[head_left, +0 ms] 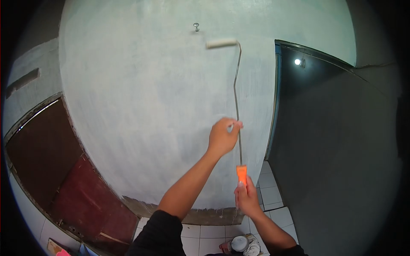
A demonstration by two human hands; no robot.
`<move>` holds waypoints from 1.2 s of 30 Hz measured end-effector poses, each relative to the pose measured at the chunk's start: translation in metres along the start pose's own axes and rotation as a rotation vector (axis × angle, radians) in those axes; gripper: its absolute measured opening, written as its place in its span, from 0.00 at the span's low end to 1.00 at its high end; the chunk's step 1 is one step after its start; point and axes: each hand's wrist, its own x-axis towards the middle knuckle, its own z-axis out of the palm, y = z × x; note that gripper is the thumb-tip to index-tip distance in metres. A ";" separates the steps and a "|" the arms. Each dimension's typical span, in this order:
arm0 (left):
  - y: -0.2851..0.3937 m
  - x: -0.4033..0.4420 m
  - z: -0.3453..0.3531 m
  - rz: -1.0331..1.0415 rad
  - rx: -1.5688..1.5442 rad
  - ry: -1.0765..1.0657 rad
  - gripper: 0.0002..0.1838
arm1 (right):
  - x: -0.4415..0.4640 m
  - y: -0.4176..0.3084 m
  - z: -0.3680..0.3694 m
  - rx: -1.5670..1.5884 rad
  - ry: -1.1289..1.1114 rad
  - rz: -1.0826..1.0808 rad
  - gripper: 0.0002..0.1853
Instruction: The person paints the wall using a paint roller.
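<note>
A paint roller (221, 43) with a pale sleeve is raised toward the upper part of the whitish wall (149, 106). Its long, bent metal rod runs down to an orange handle (241, 171). My right hand (247, 197) is wrapped round that handle, low in the view. Higher up, my left hand (224, 135) pinches the rod between thumb and fingers. Whether the sleeve touches the wall cannot be made out. Just left of the roller, a small metal fitting (196, 27) sticks out from the wall.
A dark doorway (294, 106) with a lit bulb (297, 62) stands to the right. To the left is a brown and red door (92, 200). On the white tiled floor (191, 231) below stand a container (240, 243) and a crumpled white cloth or bag (253, 246).
</note>
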 end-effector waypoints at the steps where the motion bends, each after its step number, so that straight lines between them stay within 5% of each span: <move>1: 0.006 0.018 -0.006 0.053 -0.022 0.024 0.13 | 0.009 -0.016 0.003 -0.003 0.005 -0.009 0.19; 12: 0.127 0.231 -0.105 0.067 0.125 0.161 0.18 | 0.117 -0.222 0.067 -0.004 -0.049 -0.249 0.22; 14: 0.129 0.224 -0.111 -0.010 0.160 0.149 0.19 | 0.116 -0.219 0.072 0.012 -0.033 -0.223 0.22; 20: 0.032 0.128 -0.070 0.188 0.086 0.069 0.19 | 0.076 -0.092 0.056 -0.025 0.008 -0.168 0.19; 22: 0.009 0.070 -0.055 0.045 -0.011 -0.036 0.15 | 0.050 -0.028 0.053 -0.027 0.088 -0.197 0.18; 24: -0.003 0.033 -0.046 0.029 -0.027 -0.048 0.14 | 0.014 -0.012 0.054 0.102 0.062 0.014 0.19; 27: -0.001 0.016 -0.042 -0.052 -0.083 -0.014 0.14 | 0.012 0.000 0.055 0.080 0.076 -0.040 0.19; 36: 0.071 0.168 -0.084 0.071 0.036 0.106 0.17 | 0.091 -0.146 0.063 -0.014 0.027 -0.208 0.22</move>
